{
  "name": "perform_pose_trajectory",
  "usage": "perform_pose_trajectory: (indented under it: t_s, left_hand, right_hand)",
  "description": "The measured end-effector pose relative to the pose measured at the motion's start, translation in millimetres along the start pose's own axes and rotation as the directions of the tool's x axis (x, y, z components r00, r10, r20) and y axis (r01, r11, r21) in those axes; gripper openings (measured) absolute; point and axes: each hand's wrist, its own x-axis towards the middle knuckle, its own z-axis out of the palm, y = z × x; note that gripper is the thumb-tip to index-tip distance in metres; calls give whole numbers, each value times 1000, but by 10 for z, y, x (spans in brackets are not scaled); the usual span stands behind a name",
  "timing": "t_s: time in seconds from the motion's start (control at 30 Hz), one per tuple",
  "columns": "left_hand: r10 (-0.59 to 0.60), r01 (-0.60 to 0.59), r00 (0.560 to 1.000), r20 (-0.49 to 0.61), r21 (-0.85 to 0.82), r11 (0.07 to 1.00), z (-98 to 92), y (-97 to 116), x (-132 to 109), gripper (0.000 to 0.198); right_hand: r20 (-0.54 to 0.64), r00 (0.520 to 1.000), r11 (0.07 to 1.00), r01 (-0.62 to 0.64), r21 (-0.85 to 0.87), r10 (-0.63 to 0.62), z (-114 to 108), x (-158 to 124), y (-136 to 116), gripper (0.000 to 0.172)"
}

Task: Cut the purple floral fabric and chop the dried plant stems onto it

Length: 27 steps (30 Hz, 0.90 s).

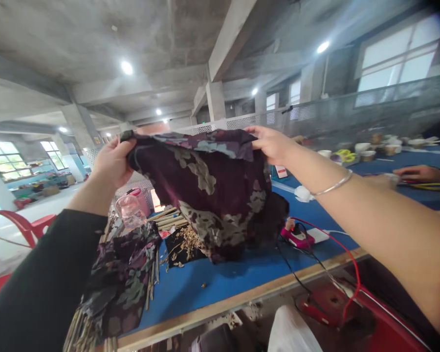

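A dark purple, grey and black camouflage cloth [223, 190] hangs stretched between my hands over the blue table [212, 288]. My left hand [114, 160] grips its upper left corner, thumb on top. My right hand [269, 144] pinches the upper right edge; a silver bangle [333, 184] is on that wrist. Whether the cloth is a garment or a plain piece, I cannot tell. Another camouflage cloth [126, 278] lies crumpled at the table's left, on top of thin sticks [77, 327]. Dry brown plant scraps [187, 243] are partly hidden behind the held cloth.
Cut sticks [166, 218] and a pink container [141, 200] stand behind on the left. A magenta device [297, 237] with red and black cables sits at right. Another person's hand [418, 173], cups [368, 155] and yellow tape rolls [345, 155] are farther right. A red chair [25, 225] stands left.
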Motion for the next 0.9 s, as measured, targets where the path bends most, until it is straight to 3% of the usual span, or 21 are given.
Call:
perform_pose_trajectory:
  t_s: [0.1,0.23,0.33,0.43,0.53,0.57,0.63,0.7,0.77,0.83,0.9]
  left_hand:
    - [-24,22,995,94,25,999,54,181,10,18]
    - [-96,85,972,213,58,995,19,201,-113,22]
    - [-156,129,960,233,128,983,-50,201,-255,23]
    - [-201,170,965,170,181,969,-45,284,-442,28]
    - [-127,112,984,126,121,986,178,379,-755,23]
    - [-84,77,990,115,64,995,304,375,-896,23]
    - [-117,122,988,103,-42,992,582,271,-1222,24]
    - [-217,229,968,125,-85,970,803,39,-1583,30]
    - [-379,387,918,115,-54,920,863,-260,-1939,39]
    - [-547,546,837,-14,-33,837,720,-545,-2238,44]
    - [-590,606,770,-242,-10,795,402,-761,-2435,48]
  right_hand:
    - [-24,1000,1000,-6,-24,6,19,69,43,30]
    - [-72,996,998,41,-47,-45,59,105,116,13]
    - [-104,964,958,223,-179,-244,85,56,86,13]
    - [-140,851,821,425,-381,-505,108,-52,-59,13]
    - [-95,767,719,540,-437,-634,100,-115,-236,16]
    - [-73,758,705,562,-431,-648,84,-102,-271,15]
    - [-74,744,689,570,-447,-664,53,-16,-253,12]
    - [-64,774,690,520,-503,-630,64,108,-87,11]
    - [15,840,704,464,-539,-542,161,202,226,14]
    - [136,889,716,436,-544,-438,359,229,647,17]
    - [248,908,718,419,-556,-338,644,205,1117,19]
